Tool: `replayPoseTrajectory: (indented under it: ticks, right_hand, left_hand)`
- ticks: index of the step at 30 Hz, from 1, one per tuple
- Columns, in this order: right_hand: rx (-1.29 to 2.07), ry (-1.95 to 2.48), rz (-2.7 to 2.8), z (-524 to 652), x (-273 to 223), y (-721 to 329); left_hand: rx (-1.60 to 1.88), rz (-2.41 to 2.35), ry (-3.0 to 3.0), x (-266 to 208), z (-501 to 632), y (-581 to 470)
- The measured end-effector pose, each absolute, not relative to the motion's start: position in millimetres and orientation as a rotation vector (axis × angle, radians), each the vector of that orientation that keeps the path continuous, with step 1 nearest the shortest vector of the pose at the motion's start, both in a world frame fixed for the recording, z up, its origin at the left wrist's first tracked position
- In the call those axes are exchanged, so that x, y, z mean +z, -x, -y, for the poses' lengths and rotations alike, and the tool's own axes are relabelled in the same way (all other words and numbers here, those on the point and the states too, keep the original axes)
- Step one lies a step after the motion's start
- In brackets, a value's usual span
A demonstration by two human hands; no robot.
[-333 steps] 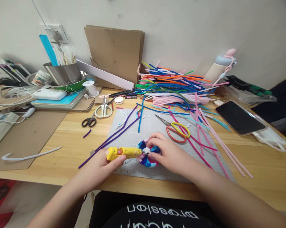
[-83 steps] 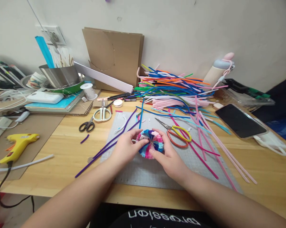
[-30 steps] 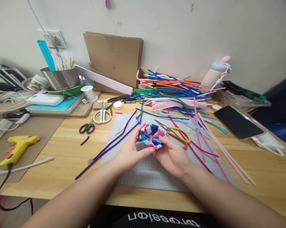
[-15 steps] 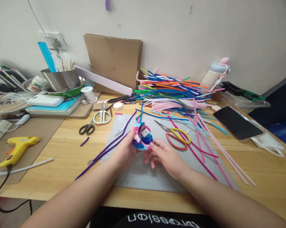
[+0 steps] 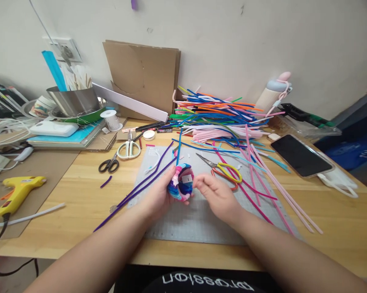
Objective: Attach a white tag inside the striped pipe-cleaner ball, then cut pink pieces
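My left hand (image 5: 160, 191) is closed around a hollow ring wound from pipe cleaners (image 5: 174, 191) in blue, light blue, pink and white. Through its opening shows a small whitish patch with a dark mark. Beside the ring's right edge is my right hand (image 5: 216, 195), its thumb and fingers pinched together; what they hold, if anything, is too small to make out. A blue pipe cleaner (image 5: 179, 148) stands out behind the ring's top; whether it is attached I cannot tell. Scissors with yellow and orange handles (image 5: 229, 171) lie just beyond my right hand.
Under my hands is a grey cutting mat (image 5: 171, 228). Purple pipe cleaners (image 5: 134, 193) lie left, pink ones (image 5: 281, 187) right, with a colourful heap (image 5: 220, 114) behind. A yellow glue gun (image 5: 20, 193), white-handled scissors (image 5: 129, 149), black scissors (image 5: 109, 165) and a phone (image 5: 302, 155) surround the mat.
My right hand has drawn up and to the right, its fingers now curled into a pinch. In my left hand the ring has turned, so its opening faces me more.
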State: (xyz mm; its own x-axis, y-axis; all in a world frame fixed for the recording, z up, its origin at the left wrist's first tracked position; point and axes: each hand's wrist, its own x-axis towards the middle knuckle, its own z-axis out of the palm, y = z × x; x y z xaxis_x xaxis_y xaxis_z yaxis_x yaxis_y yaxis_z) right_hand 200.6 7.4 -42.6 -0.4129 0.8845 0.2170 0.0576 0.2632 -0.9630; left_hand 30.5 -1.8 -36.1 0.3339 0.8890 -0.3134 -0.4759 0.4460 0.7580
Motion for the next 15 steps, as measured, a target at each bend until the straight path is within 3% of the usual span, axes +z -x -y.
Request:
replayPoseTrajectory:
  ticks: [2,6,15]
  right_hand:
    - [1.402,0.868,1.269,-15.4,-40.9,-204.9]
    - [1.108,0.861,0.812,-33.5,-41.5,-214.8]
    - [0.408,1.098,2.079,-13.9,-49.4,-201.6]
  left_hand:
    - [1.022,-0.843,-0.594,-34.1,-1.1,-27.9]
    - [1.121,-0.923,-0.556,-28.5,-6.4,-20.2]
    - [0.939,-0.892,-0.727,-33.9,1.3,-25.4]
